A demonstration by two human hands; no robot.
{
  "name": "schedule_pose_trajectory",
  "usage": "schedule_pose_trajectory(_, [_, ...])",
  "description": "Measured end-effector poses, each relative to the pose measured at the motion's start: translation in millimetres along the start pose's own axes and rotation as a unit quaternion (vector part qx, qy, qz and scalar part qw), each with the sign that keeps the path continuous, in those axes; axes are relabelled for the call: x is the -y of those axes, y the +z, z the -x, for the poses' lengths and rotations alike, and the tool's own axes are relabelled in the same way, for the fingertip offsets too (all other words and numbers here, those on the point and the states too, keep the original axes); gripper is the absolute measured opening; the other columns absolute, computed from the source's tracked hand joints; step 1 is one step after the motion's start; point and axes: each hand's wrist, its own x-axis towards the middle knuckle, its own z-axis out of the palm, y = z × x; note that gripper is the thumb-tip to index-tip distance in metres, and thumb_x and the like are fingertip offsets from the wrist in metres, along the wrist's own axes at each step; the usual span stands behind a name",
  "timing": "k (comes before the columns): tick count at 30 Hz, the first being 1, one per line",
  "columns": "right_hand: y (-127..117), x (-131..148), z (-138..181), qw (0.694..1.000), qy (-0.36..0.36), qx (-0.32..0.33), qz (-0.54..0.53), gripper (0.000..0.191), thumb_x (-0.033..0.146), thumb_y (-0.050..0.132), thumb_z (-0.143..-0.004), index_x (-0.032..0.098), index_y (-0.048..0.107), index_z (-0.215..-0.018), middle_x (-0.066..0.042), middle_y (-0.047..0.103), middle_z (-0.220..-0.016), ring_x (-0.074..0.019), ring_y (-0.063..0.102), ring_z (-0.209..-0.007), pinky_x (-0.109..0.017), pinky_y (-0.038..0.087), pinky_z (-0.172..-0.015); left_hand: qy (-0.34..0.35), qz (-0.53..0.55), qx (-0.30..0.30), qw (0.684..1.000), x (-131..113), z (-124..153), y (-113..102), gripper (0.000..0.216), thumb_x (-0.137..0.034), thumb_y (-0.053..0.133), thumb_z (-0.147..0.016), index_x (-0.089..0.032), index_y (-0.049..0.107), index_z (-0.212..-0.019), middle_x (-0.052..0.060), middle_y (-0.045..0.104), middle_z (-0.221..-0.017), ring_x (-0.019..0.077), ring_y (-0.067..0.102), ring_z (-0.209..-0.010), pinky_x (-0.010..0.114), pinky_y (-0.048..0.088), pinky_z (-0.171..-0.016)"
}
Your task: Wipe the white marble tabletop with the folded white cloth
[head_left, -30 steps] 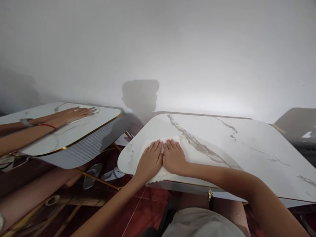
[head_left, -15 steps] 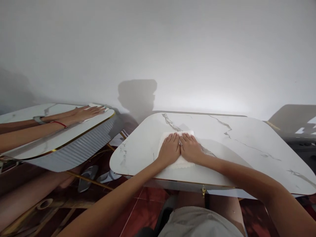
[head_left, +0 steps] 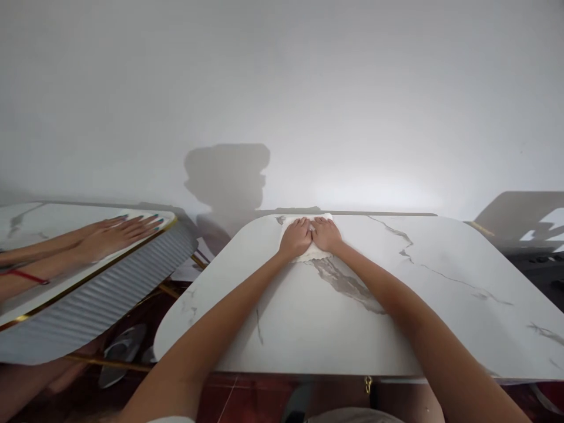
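A white cloth (head_left: 315,254) lies near the far edge of a white marble-patterned table (head_left: 273,317), close to the wall. My left hand (head_left: 296,238) rests flat on its left part, fingers pointing toward the wall. Beside it, my right hand (head_left: 326,234) presses flat on the right part, and the thumbs nearly meet. Both hands are open, with the cloth under the palms and fingers. Some of the cloth is hidden beneath them.
At left, another person's hands (head_left: 126,232) lie on a white cloth on a second marble-patterned table (head_left: 88,299) with a ribbed side. A pale wall (head_left: 352,106) stands behind both tables. A gold clasp (head_left: 368,385) hangs below my table's front edge.
Both my hands and the cloth have slid away from me, from mid-table to near the far edge. The view has shifted, and the other person's hands appear further left.
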Motion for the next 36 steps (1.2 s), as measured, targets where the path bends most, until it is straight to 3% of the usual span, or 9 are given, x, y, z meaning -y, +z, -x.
schedule_pose_trajectory(5, [5.9,-14.7,-27.4,1.0,0.014,-0.009,-0.005,0.04,0.019,0.035,-0.095,0.009,0.052,-0.13,-0.013,0.05,-0.14,-0.0224,0.04,-0.131,-0.036,0.026,-0.108,-0.01,-0.012,0.004,1.0,11.2,-31.1,15.4,0.043,-0.018,0.032,-0.091,-0.008,0.048,-0.131,0.016,0.049,-0.14,0.0249,0.041,-0.132,0.04,0.033,-0.109])
schedule_pose_trajectory(9, [5.4,-31.8,-33.6,0.999,0.037,-0.009,-0.01,0.041,0.019,0.034,-0.096,0.01,0.051,-0.132,-0.012,0.048,-0.142,-0.0221,0.038,-0.132,-0.037,0.025,-0.109,-0.007,-0.011,-0.003,1.0,3.3,-49.7,22.4,0.043,-0.017,0.033,-0.092,-0.008,0.049,-0.13,0.016,0.05,-0.139,0.0258,0.043,-0.131,0.04,0.033,-0.108])
schedule_pose_trajectory(14, [-1.0,-53.6,-22.4,0.997,0.075,-0.016,0.006,0.043,0.02,0.032,-0.096,0.009,0.05,-0.133,-0.012,0.047,-0.143,-0.0225,0.036,-0.134,-0.038,0.024,-0.111,0.02,0.009,-0.007,1.0,-21.3,-65.8,26.3,0.042,-0.017,0.034,-0.091,-0.01,0.05,-0.129,0.015,0.051,-0.138,0.0254,0.044,-0.13,0.039,0.034,-0.108])
schedule_pose_trajectory(19, [-6.1,-56.2,-0.8,0.992,0.124,-0.034,0.01,0.045,0.021,0.032,-0.095,0.007,0.047,-0.135,-0.014,0.044,-0.145,-0.0244,0.033,-0.136,-0.04,0.022,-0.112,0.069,0.04,-0.004,0.997,-38.0,-65.5,25.9,0.044,-0.018,0.032,-0.092,-0.01,0.047,-0.132,0.014,0.048,-0.142,0.0235,0.042,-0.133,0.039,0.032,-0.11])
schedule_pose_trajectory(24, [-8.3,-42.2,21.1,0.989,0.142,-0.045,0.01,0.045,0.022,0.033,-0.096,0.006,0.046,-0.136,-0.016,0.043,-0.146,-0.0252,0.031,-0.137,-0.042,0.021,-0.112,0.117,0.05,0.0,0.992,-39.8,-50.0,23.0,0.046,-0.02,0.029,-0.093,-0.008,0.045,-0.135,0.015,0.045,-0.144,0.0222,0.039,-0.135,0.039,0.03,-0.113])
schedule_pose_trajectory(29, [-11.4,-16.9,40.3,0.99,0.134,-0.035,0.013,0.045,0.022,0.034,-0.096,0.007,0.046,-0.136,-0.016,0.043,-0.146,-0.0266,0.032,-0.137,-0.042,0.021,-0.111,0.121,0.039,0.002,0.992,-32.4,-21.8,15.8,0.047,-0.022,0.031,-0.091,-0.009,0.046,-0.134,0.014,0.048,-0.142,0.0238,0.041,-0.134,0.04,0.03,-0.113])
schedule_pose_trajectory(33, [-7.1,14.5,55.0,0.995,0.09,-0.033,0.012,0.045,0.02,0.036,-0.094,0.005,0.047,-0.135,-0.017,0.044,-0.145,-0.028,0.033,-0.136,-0.043,0.023,-0.111,0.119,0.03,-0.025,0.992,-19.9,22.4,3.3,0.047,-0.021,0.029,-0.09,-0.009,0.047,-0.132,0.016,0.05,-0.139,0.0254,0.042,-0.133,0.045,0.032,-0.112])
schedule_pose_trajectory(36, [-1.5,42.1,70.6,0.998,0.043,-0.036,0.005,0.044,0.019,0.037,-0.094,0.003,0.048,-0.133,-0.018,0.045,-0.143,-0.0288,0.035,-0.135,-0.044,0.024,-0.11,0.082,0.021,-0.033,0.996,-12.5,66.0,-10.4,0.047,-0.022,0.027,-0.091,-0.008,0.046,-0.132,0.018,0.049,-0.139,0.0267,0.041,-0.134,0.047,0.033,-0.111])
